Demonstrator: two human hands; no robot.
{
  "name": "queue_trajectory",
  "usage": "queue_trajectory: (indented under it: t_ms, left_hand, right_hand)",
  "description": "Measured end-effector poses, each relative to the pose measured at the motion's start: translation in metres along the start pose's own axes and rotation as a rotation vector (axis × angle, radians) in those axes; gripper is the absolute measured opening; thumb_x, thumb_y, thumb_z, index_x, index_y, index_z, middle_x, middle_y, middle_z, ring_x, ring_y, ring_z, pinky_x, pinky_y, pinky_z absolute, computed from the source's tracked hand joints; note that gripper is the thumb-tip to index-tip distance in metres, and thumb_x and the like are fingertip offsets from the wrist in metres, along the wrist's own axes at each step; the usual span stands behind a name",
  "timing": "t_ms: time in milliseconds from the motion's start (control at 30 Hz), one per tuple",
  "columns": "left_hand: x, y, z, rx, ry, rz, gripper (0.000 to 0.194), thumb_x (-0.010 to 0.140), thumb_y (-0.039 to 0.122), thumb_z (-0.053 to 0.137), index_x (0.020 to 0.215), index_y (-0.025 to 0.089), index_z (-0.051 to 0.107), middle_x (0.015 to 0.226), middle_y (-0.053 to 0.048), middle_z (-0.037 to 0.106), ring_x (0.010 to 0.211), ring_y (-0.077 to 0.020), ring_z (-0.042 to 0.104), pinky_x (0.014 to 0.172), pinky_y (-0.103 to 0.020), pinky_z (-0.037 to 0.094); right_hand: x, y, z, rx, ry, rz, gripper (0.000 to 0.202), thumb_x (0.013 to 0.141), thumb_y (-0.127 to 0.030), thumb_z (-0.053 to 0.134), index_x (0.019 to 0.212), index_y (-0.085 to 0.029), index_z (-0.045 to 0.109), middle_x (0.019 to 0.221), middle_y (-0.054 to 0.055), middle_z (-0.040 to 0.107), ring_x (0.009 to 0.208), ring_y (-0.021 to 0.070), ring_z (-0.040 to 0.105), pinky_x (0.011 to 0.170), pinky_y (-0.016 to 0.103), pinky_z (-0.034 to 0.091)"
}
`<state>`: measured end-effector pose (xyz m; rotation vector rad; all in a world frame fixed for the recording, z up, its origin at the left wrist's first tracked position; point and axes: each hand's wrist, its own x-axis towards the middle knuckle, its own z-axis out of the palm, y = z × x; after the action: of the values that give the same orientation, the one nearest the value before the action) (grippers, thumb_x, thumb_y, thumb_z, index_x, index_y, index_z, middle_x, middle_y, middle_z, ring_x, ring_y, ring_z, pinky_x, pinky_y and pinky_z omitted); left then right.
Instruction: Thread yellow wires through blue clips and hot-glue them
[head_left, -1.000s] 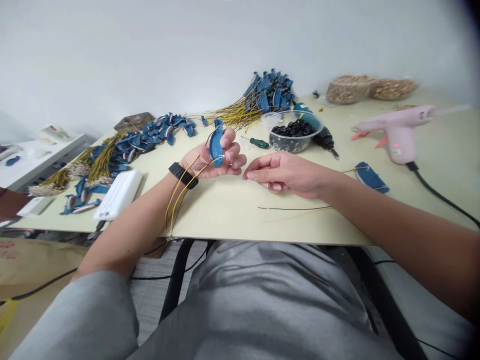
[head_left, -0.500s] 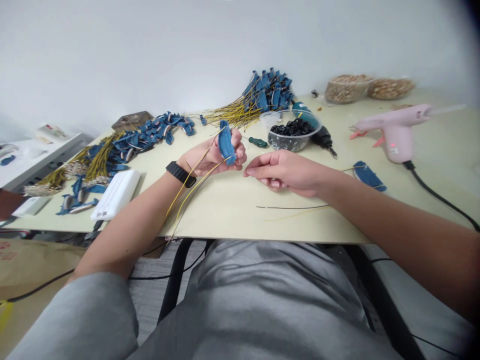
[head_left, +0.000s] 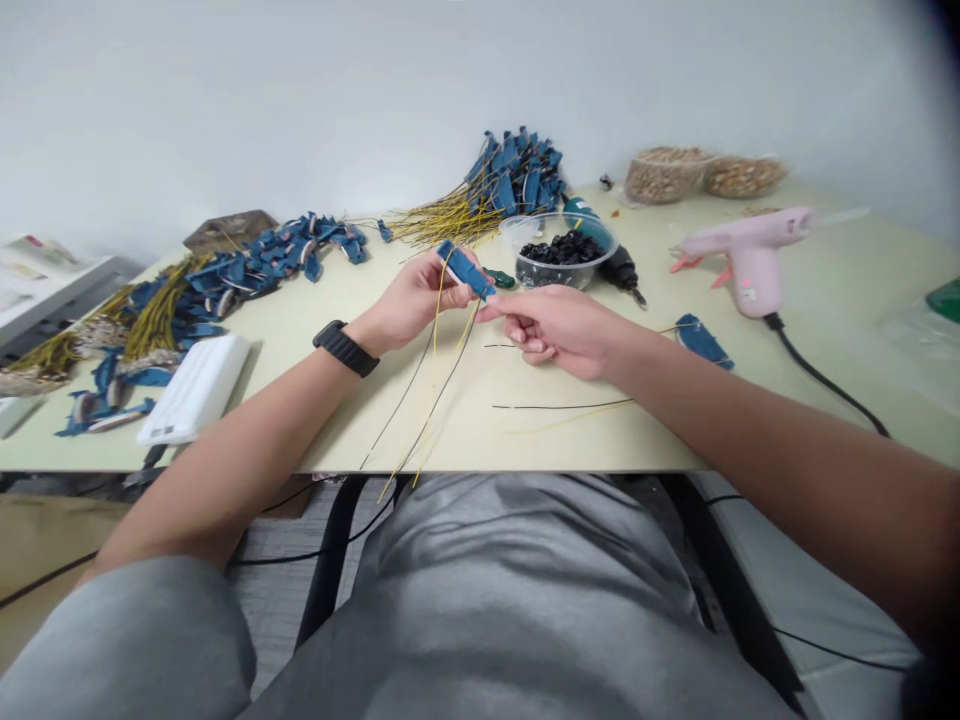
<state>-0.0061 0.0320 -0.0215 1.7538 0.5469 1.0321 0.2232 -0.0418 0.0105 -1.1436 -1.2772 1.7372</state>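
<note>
My left hand [head_left: 416, 300] grips a small blue fabric-covered piece [head_left: 466, 271] between thumb and fingers, tilted down to the right. Thin yellow and black wires [head_left: 450, 375] hang from it past the table's front edge. Against its lower right end are the thumb and forefinger of my right hand [head_left: 559, 325], pinched there with the other fingers curled. Whether they grip the fabric or a wire is too small to tell. Another blue fabric piece [head_left: 703, 341] with wires lies beyond my right forearm.
Behind my hands are a clear bowl of black pieces [head_left: 562, 250], a green screwdriver [head_left: 499, 279] and a power tool [head_left: 619, 265]. A pink glue gun [head_left: 750, 255] stands right. Blue pieces with yellow stems [head_left: 517, 170] are heaped behind; more lie left, near a white power bank [head_left: 199, 390].
My left hand has lowered and turned the blue piece from nearly upright to slanting. My right hand, apart from it before, now touches its lower end. The view has shifted slightly right.
</note>
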Motion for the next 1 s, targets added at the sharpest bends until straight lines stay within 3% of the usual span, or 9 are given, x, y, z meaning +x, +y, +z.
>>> queue_trajectory:
  t_ms: [67,200,400,700,1000]
  left_hand:
    - [0.000,0.000,0.004,0.048,-0.004,0.062,0.065,0.071,0.068,0.109,0.101,0.018,0.081,0.101,-0.006,0.080,0.092,-0.0184,0.073,0.091,-0.035,0.060]
    - [0.000,-0.003,0.010,0.104,0.025,0.129,0.066,0.075,0.073,0.106,0.106,0.021,0.081,0.102,-0.005,0.080,0.086,-0.0189,0.072,0.089,-0.039,0.062]
    - [0.000,-0.009,0.010,0.209,0.082,0.192,0.067,0.076,0.077,0.103,0.107,0.023,0.078,0.109,-0.007,0.083,0.094,-0.0211,0.075,0.092,-0.040,0.063]
    - [-0.003,0.005,0.021,0.205,0.135,0.120,0.069,0.069,0.080,0.105,0.099,0.024,0.079,0.102,-0.007,0.084,0.094,-0.0244,0.073,0.091,-0.042,0.063]
    - [-0.003,0.001,0.021,0.171,0.132,0.105,0.069,0.071,0.079,0.104,0.103,0.024,0.078,0.105,-0.007,0.083,0.095,-0.0247,0.074,0.093,-0.044,0.063]
  right_hand:
    - [0.000,0.000,0.000,0.027,-0.003,-0.011,0.026,0.114,-0.020,0.069,0.090,-0.011,0.075,0.063,-0.002,0.050,0.046,0.0046,0.030,0.041,0.019,0.019]
    - [0.000,0.001,0.002,0.112,0.007,0.024,0.030,0.114,-0.011,0.067,0.084,-0.015,0.064,0.063,-0.006,0.047,0.047,0.0037,0.028,0.042,0.016,0.020]
    - [0.001,-0.001,0.002,0.121,0.000,0.047,0.027,0.113,-0.007,0.064,0.087,-0.015,0.062,0.062,-0.008,0.045,0.047,0.0033,0.026,0.043,0.015,0.019]
    - [0.003,0.003,-0.004,0.085,-0.032,0.026,0.024,0.111,-0.010,0.066,0.088,-0.016,0.065,0.062,-0.007,0.042,0.048,0.0045,0.024,0.043,0.016,0.020]
    - [0.002,0.001,-0.003,0.083,-0.019,0.033,0.025,0.112,-0.008,0.065,0.087,-0.015,0.065,0.061,-0.007,0.042,0.048,0.0043,0.024,0.043,0.016,0.019]
